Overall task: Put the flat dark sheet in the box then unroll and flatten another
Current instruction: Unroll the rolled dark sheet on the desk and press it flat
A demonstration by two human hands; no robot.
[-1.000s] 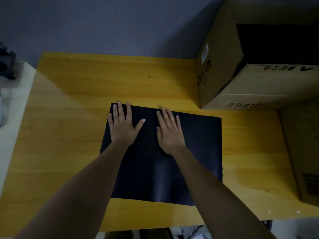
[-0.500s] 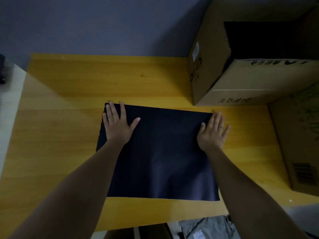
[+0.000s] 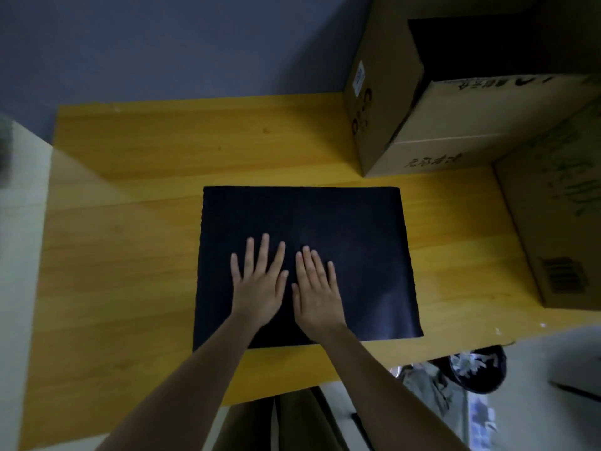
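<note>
Yellow wooden tabletop (image 3: 130, 255) against a grey wall holds a flat dark rectangular sheet (image 3: 357, 239), left hand (image 3: 260, 281) and right hand (image 3: 317, 292) spread open, palms pressing its middle; smoothing outward evenly should flatten it before the open brown cardboard box (image 3: 455, 125), far right.

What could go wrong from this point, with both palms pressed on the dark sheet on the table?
1. The dark sheet shows a slight ripple near its right front corner; it may curl up again once the left hand and right hand lift.
2. The open cardboard box stands far right, so the limp sheet could fold or catch on its rim.
3. The sheet's front edge lies near the wooden table edge and might slide off.
</note>
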